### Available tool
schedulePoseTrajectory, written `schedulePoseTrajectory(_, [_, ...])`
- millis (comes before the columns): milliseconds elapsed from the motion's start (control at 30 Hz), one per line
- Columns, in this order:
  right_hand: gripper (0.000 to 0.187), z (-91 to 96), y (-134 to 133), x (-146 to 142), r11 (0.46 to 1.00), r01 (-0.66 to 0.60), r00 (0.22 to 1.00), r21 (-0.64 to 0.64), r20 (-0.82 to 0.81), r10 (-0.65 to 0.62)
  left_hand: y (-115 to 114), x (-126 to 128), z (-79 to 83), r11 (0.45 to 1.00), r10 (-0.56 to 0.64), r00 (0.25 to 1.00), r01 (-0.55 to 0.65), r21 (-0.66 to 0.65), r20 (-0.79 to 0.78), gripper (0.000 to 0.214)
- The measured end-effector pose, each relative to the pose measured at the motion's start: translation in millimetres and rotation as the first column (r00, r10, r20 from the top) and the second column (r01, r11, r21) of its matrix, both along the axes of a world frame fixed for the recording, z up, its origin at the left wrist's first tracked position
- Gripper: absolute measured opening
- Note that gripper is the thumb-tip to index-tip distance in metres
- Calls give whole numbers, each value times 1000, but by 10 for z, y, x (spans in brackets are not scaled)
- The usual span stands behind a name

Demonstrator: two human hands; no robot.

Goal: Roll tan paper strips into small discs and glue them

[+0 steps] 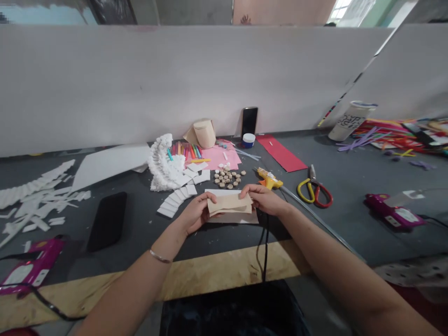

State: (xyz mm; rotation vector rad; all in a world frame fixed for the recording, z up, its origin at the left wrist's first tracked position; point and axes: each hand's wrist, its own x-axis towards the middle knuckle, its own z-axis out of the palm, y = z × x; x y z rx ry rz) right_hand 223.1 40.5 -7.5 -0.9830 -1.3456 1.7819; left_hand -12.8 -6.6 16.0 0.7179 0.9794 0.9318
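My left hand (pixel 197 212) and my right hand (pixel 265 198) hold a folded strip of beige paper (pixel 229 204) between them, each pinching one end with the thumb on top. Beneath the strip, on the dark table, lies a flat piece of grey-brown card (pixel 233 218) with a white edge showing behind. Just beyond my hands is a cluster of small round wooden discs (pixel 227 179). A yellow glue gun (pixel 269 178) rests close to my right hand. White rectangular pieces (pixel 177 199) lie in a curved row beside my left hand.
Red-and-yellow pliers (pixel 315 189) and red paper (pixel 283 153) lie at right. Behind are crayons (pixel 185 150), a phone (pixel 249 122) and a small jar (pixel 248 140). At left are a dark phone (pixel 108 220), white scraps (pixel 38 200) and a magenta device (pixel 37 263); another magenta device (pixel 394 212) sits right.
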Motion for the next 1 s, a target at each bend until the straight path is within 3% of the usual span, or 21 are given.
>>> schedulePoseTrajectory(133, [13, -69, -33, 64, 993, 12, 998, 118, 60, -20, 6, -24, -36, 1000, -19, 1000, 18, 6, 14, 9])
schedulePoseTrajectory(300, [20, -4, -61, 133, 964, -132, 975, 229, 208, 84, 3, -54, -80, 999, -17, 999, 18, 26, -49, 7])
schedulePoseTrajectory(567, [24, 96, -55, 158, 959, -167, 968, 229, 223, 115, -9, -33, -120, 996, -50, 977, 65, 65, -209, 4])
schedulePoseTrajectory(867, [21, 102, -87, 95, 976, -91, 994, 197, 77, 77, -70, -69, -176, 971, -109, 949, 165, 173, -296, 31])
schedulePoseTrajectory(1000, [30, 74, -91, 73, 983, -72, 997, 167, 14, 71, -91, -44, -157, 960, -119, 947, 187, 208, -299, 41])
